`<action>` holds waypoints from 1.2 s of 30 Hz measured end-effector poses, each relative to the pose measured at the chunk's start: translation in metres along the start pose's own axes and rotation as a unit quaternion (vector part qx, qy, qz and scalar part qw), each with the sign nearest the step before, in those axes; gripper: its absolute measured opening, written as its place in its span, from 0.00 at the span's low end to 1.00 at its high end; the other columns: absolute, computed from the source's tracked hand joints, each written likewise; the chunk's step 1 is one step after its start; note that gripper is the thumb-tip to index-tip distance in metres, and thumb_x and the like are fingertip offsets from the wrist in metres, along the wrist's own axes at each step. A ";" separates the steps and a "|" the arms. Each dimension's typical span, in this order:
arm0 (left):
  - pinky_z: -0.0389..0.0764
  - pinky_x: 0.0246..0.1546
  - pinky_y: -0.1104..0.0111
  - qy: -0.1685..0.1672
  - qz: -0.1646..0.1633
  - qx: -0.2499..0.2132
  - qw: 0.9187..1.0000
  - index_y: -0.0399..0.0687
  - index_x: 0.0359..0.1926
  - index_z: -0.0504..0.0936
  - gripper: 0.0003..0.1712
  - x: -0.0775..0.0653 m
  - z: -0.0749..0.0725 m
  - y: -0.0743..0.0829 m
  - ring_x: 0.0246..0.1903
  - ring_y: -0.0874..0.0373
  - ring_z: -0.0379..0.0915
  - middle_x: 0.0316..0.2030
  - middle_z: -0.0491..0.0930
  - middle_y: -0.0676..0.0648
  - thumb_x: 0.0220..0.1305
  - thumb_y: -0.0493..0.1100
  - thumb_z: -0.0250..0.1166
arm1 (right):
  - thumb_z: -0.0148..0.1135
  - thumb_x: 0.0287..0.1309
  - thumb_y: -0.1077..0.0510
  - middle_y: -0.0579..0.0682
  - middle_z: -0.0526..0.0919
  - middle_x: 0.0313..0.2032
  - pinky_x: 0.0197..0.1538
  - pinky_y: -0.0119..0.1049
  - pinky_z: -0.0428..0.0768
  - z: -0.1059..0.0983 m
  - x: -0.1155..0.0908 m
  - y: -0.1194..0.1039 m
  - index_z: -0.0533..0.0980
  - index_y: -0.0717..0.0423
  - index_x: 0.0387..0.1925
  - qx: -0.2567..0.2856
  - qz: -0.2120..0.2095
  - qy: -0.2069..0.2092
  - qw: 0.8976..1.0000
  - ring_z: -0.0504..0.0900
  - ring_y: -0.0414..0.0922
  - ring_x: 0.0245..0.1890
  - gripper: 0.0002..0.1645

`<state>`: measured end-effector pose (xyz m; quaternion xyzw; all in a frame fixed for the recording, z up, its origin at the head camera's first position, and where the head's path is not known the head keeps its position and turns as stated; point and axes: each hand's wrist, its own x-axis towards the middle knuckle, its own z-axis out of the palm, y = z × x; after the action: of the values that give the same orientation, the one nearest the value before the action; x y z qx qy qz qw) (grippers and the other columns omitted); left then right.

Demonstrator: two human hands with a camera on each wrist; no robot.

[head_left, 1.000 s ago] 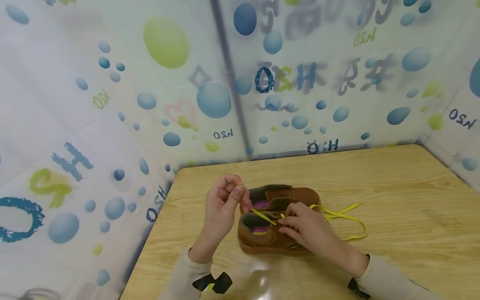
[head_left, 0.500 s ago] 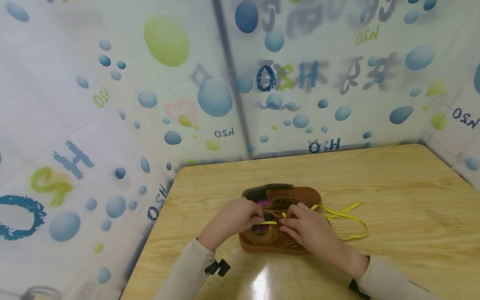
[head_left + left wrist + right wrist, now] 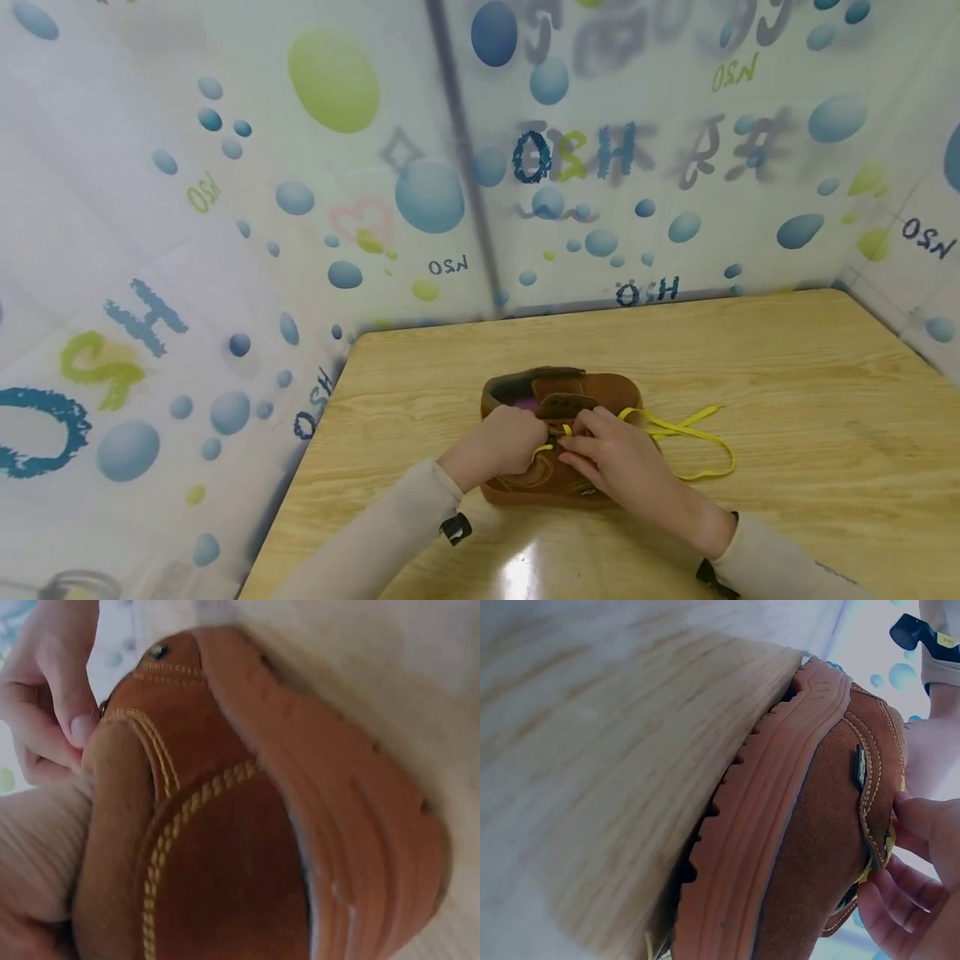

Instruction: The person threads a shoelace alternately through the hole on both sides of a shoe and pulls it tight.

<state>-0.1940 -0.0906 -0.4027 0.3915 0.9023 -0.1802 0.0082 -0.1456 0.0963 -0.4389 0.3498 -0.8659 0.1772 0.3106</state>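
Note:
A brown shoe with a pale tan sole lies on its side of the table nearest me, beside a second brown shoe. My left hand is bent down at the near shoe's opening, curled on a yellow shoelace; its fingertips are hidden. The lace bends from that hand toward the eyelets. With thumb and fingers, my right hand pinches the edge of the near shoe's eyelet flap. In the right wrist view, the right-hand fingers sit at this flap, where a bit of yellow lace shows.
Loose yellow lace trails on the wooden table to the right of the shoes. A patterned curtain wall stands behind the table and along its left.
The left hand has come down from above the shoe, pulling the raised lace lower, and moved right into the shoe's opening. The right hand keeps its hold on the flap.

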 end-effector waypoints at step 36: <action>0.85 0.38 0.65 0.063 -0.032 -0.586 0.807 0.42 0.43 0.86 0.07 -0.036 -0.013 -0.032 0.33 0.63 0.84 0.36 0.89 0.44 0.67 0.36 0.63 | 0.72 0.55 0.55 0.39 0.79 0.34 0.33 0.27 0.74 -0.004 0.020 0.004 0.84 0.45 0.38 -0.005 0.045 -0.031 0.999 0.72 0.36 0.33 0.08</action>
<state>-0.1898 -0.1315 -0.3744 0.2938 0.8468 0.4081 0.1731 -0.1582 0.0916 -0.4234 0.3147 -0.8907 0.1760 0.2768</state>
